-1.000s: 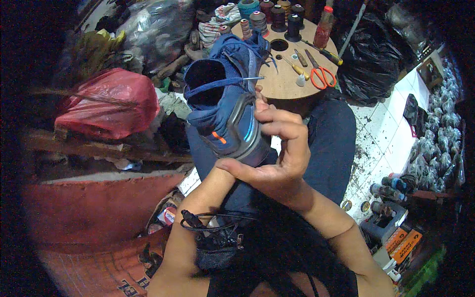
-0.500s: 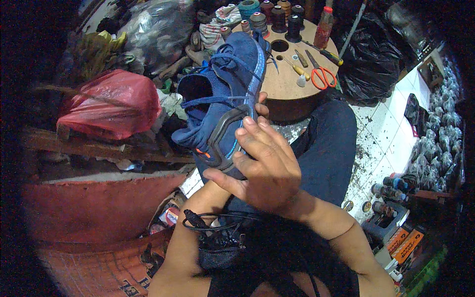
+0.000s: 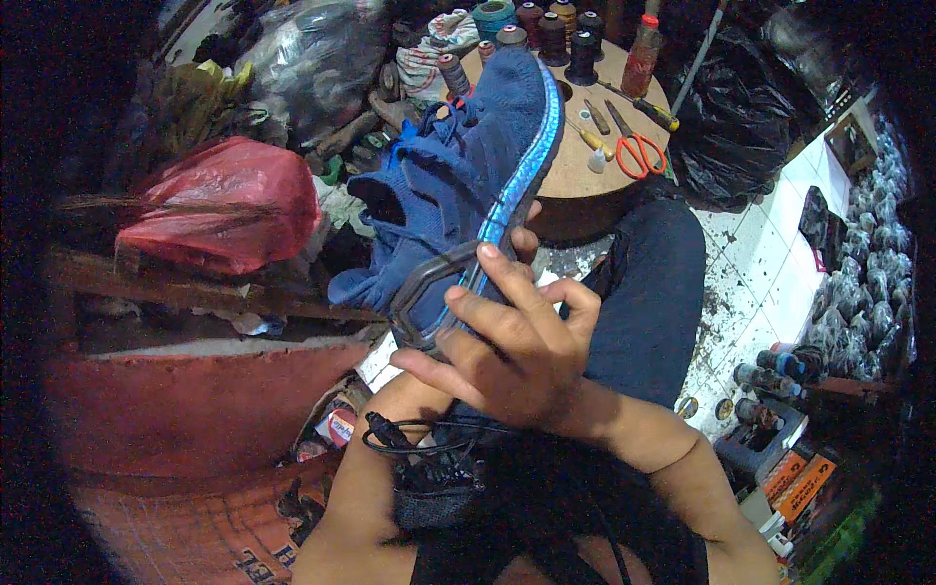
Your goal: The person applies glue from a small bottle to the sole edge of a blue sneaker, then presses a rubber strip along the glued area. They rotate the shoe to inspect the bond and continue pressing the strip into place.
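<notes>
A blue knit sneaker (image 3: 439, 166) with loose laces, a dark heel piece and a bright blue strip along its sole is held tilted on its side over my lap, toe away from me. My left hand (image 3: 528, 234) grips it from behind; only some fingertips show past the sole. My right hand (image 3: 517, 346) is on the heel end, its spread, bent fingers pressing along the sole edge and its thumb near the heel's bottom. Beyond the shoe, a round wooden table (image 3: 624, 78) carries thread spools (image 3: 582, 54), orange-handled scissors (image 3: 641, 151) and small yellow-handled tools (image 3: 595, 141).
A red plastic bag (image 3: 219, 205) lies at left above a red ledge (image 3: 195, 409). Black bags (image 3: 741, 127) stand at back right. Bundles in clear plastic (image 3: 868, 253), bottles (image 3: 765, 375) and orange boxes (image 3: 799, 483) line the right. A cable (image 3: 390, 439) lies by my left forearm.
The shoe has rolled onto its side, its toe rising up and right, showing more of the blue sole strip. My right hand's fingers have shifted lower and across the sole edge.
</notes>
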{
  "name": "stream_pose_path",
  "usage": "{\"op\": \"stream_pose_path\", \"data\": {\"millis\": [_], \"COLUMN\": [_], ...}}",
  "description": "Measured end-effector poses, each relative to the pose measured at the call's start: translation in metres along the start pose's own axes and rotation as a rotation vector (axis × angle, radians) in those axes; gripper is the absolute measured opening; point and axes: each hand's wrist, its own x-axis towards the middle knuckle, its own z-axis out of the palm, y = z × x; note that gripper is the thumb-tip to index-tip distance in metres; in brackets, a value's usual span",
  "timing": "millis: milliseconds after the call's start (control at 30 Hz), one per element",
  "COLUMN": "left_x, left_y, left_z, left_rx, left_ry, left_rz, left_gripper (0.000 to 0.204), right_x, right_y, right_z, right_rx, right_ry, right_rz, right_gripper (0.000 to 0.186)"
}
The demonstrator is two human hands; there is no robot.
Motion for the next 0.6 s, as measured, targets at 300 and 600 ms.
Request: {"op": "stream_pose_path", "data": {"millis": [300,600], "left_x": [-0.018,-0.031], "left_y": [-0.016,-0.025], "left_z": [0.011,0.021], "left_rx": [-0.076,-0.063], "left_ry": [0.077,0.108], "left_rz": [0.013,0.041], "left_gripper": [0.062,0.064], "right_x": [-0.005,-0.007], "right_y": [-0.004,0.001], "right_z": [0.003,0.001], "right_rx": [0.021,0.032], "right_ry": [0.034,0.068], "right_rz": [-0.01,-0.117], "right_gripper": [0.048,0.049]}}
